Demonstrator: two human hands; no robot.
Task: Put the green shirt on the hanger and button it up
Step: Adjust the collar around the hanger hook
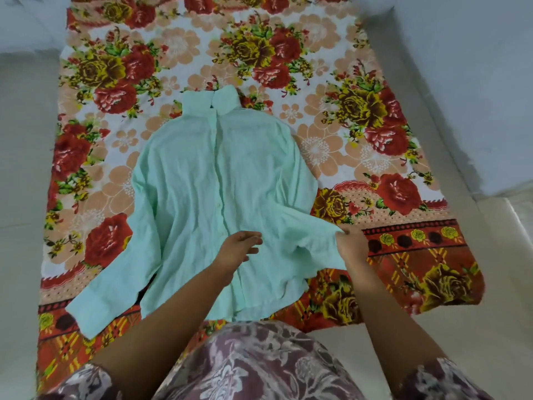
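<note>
A pale green shirt [202, 183] lies flat and face up on a flowered sheet, collar pointing away from me, its button placket running down the middle. Its left sleeve stretches toward the near left corner. My right hand [350, 245] pinches the end of the other sleeve and lifts it off the sheet at the right. My left hand [240, 248] hovers over the lower placket with fingers loosely spread and holds nothing. No hanger is in sight.
The flowered sheet [375, 125] covers a pale tiled floor [23, 168]. A white wall [476, 82] runs along the right side. My patterned clothing [259, 365] fills the bottom of the view.
</note>
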